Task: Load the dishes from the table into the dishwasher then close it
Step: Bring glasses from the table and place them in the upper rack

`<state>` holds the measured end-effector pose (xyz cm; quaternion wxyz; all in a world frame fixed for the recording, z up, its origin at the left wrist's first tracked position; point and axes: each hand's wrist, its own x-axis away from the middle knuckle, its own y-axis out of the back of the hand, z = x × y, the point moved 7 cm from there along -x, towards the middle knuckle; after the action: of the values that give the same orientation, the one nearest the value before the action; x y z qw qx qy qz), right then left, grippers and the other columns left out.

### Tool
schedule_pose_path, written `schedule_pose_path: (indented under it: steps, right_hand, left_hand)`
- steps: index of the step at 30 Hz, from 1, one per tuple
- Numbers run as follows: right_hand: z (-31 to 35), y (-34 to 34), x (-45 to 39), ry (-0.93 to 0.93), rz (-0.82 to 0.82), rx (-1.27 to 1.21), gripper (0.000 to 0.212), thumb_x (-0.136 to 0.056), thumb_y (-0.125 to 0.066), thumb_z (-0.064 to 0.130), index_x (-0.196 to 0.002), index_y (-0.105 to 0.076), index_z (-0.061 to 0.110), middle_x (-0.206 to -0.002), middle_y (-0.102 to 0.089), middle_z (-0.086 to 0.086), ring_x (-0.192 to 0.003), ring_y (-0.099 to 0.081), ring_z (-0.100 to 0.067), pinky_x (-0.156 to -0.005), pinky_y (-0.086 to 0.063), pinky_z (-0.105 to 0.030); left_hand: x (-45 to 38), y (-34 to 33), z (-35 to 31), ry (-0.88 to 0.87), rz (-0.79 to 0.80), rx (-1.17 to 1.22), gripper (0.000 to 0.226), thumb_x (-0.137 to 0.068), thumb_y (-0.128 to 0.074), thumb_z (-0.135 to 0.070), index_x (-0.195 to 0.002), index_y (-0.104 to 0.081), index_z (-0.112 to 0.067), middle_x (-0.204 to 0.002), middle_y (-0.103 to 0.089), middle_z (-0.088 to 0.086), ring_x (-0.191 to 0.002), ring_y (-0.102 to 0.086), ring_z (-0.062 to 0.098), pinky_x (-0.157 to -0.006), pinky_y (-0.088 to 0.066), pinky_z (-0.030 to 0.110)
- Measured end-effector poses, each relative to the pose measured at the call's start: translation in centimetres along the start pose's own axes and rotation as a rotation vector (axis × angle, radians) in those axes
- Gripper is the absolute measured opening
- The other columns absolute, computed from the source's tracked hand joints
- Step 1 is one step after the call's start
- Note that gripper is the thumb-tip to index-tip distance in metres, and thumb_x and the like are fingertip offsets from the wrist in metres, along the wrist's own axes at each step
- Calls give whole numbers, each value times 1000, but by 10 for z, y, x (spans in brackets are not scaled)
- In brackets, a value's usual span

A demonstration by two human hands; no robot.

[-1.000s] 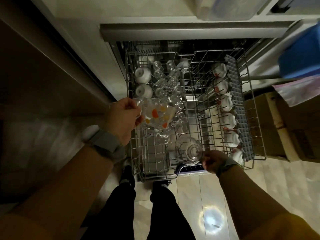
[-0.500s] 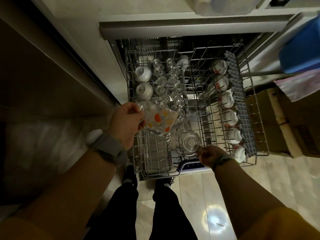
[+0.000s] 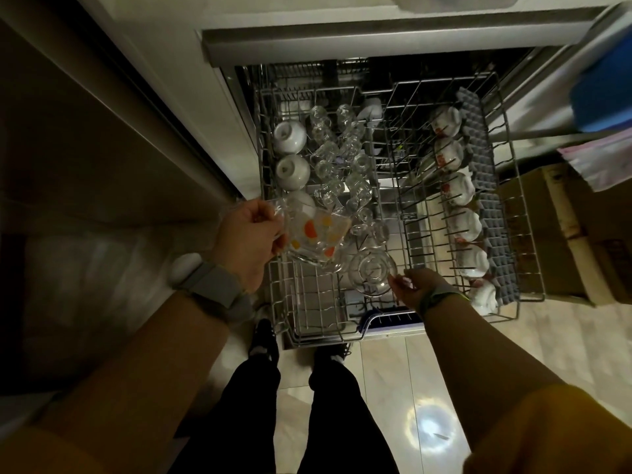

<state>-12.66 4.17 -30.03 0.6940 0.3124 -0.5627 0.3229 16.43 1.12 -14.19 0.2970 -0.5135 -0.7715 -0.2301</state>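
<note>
Head view is dim, and the clear glasses (image 3: 345, 172) crowding the dishwasher rack (image 3: 513, 186) blur together. Left hand (image 3: 248, 239) grips a spotted glass cup (image 3: 316, 236) over the rack's left side. Right hand (image 3: 415, 290) pinches a clear glass bowl (image 3: 372, 273) near the front edge, where bare wire shows.
</note>
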Motion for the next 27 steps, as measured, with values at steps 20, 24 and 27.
schedule_pose_path:
  steps: [20,24,27]
  right_hand:
    - [36,-58,80,1145,93,1082,58,-81,-66,0,-133,-49,20,-132,-46,-4,-114,-53,-21,-76,-48,-15]
    - [16,-85,100,697,670,812,81,-80,-70,8,-147,-28,26,-136,-50,-8,-119,-55,-23,-98,-50,-42]
    - [20,-83,110,533,786,646,81,-77,-66,15,-147,-28,32,-135,-53,-10,-119,-57,-29,-101,-45,-49]
  left_hand:
    - [1,-20,5,35,36,1,28,-92,-50,4,-71,-47,-15,-89,-57,3,-82,-55,21,-77,-50,32]
    - [5,-33,5,69,31,81,27,-93,-49,4,-74,-46,-14,-90,-56,4,-79,-56,20,-77,-50,31]
    - [7,-46,6,96,39,244,28,-95,-48,5,-73,-43,-13,-90,-53,5,-75,-53,16,-79,-53,30]
